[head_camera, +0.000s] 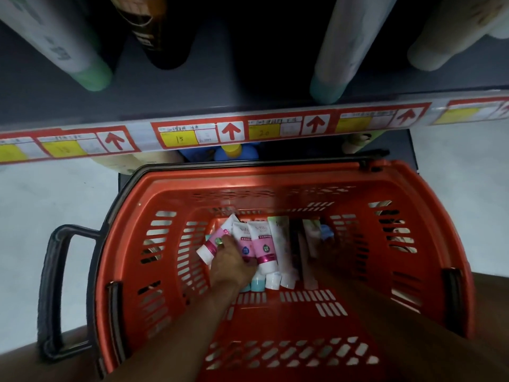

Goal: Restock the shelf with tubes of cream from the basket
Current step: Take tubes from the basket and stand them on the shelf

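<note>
Both hands down in the red basket, at the tubes

Head view. Red plastic basket (pixel 429 216) sits on the floor below the shelf (pixel 192 86), its dark handle (pixel 55 293) sticking out to the left. Tubes of cream (pixel 264 244) lie side by side on the basket bottom toward the far wall, mostly pink-and-white with white caps pointing toward the camera; a pale green-white tube and darker items lie to their right.

Left hand (pixel 232 264): forearm comes in from the lower left and slants up into the basket, wrist straight, back of the hand facing the camera. Fingers curled down onto the tubes, narrow; thumb tip rests on the leftmost pink-and-white tube (pixel 213 244), which is tilted, cap end at lower left. The hand seems to be gripping that tube together with the one beside it, but the fingers underneath are hidden.

Right hand (pixel 329 253): forearm enters from the lower right, long and in deep shadow, reaching to the right side of the tube row. The hand is dark and blurred; cannot tell how its fingers lie or whether they hold anything.

Shelf edge carries a strip of red-and-yellow price labels (pixel 231 130) with red arrows. Tall bottles (pixel 338 51) stand on the shelf above, seen from beneath, blurred. Pale floor (pixel 41 194) on both sides of the basket.
</note>
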`<state>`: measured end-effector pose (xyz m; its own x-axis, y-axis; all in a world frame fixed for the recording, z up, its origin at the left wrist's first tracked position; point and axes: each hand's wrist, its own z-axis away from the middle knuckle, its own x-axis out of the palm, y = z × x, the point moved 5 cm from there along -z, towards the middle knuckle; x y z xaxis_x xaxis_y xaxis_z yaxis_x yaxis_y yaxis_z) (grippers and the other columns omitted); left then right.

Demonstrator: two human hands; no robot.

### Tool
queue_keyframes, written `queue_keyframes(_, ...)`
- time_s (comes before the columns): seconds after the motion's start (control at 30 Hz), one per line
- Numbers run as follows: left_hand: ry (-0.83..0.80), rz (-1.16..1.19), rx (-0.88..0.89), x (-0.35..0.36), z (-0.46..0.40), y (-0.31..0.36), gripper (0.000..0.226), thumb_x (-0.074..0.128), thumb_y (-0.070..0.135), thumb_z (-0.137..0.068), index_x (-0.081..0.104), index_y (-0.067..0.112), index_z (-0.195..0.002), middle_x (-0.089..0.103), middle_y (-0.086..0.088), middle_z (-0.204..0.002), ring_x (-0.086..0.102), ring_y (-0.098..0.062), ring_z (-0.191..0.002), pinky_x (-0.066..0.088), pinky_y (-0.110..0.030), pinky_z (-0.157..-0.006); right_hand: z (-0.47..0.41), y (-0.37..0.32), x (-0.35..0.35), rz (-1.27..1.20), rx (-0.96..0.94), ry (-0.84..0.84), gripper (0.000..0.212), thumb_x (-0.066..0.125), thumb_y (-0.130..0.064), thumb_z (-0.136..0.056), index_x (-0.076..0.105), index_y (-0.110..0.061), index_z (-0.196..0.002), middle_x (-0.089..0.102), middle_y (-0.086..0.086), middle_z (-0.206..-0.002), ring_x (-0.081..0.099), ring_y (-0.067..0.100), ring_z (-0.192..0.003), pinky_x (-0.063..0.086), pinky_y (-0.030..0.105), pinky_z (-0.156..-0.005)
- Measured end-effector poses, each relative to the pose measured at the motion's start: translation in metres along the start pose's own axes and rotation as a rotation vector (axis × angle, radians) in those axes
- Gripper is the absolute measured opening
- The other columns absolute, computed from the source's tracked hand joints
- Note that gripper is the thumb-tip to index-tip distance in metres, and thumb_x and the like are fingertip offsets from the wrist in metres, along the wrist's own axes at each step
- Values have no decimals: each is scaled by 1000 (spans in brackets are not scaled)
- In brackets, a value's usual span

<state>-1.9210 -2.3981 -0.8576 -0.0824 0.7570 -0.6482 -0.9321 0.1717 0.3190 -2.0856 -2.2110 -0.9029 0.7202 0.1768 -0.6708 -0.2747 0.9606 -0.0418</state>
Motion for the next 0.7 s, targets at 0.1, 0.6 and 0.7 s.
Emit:
queue_keyframes(0.1, 6, 27, -11, 1, -1, 0, 52, 79, 28, -86, 45, 16, -124, 68, -5, -111, 69, -28, -105, 45, -26, -71, -9, 8, 16, 96, 8, -61, 79, 50, -49, -99, 22, -6, -159, 26, 20, -162, 24, 38, -150, 21, 51, -122)
queue_keyframes(0.6, 26, 34, -131, -10, 7, -18, 76, 83, 52, -74, 53, 16, -134, 69, -7, -126, 66, -30, -117, 56, -38, -91, -2, 10, 23, -232, 73, -132, 96, 71, -44, -89, 14, -13, -160, 22, 16, -164, 29, 35, -149, 32, 48, -118)
queue_keyframes(0.7, 29, 43, -138, -18, 9, -17, 72, 83, 49, -73, 57, 17, -132, 70, -6, -126, 66, -29, -117, 56, -37, -93, 5, 5, 8, -304, 62, -85, 99, 77, -34, -87, 15, -13, -160, 24, 15, -163, 32, 36, -148, 34, 49, -117)
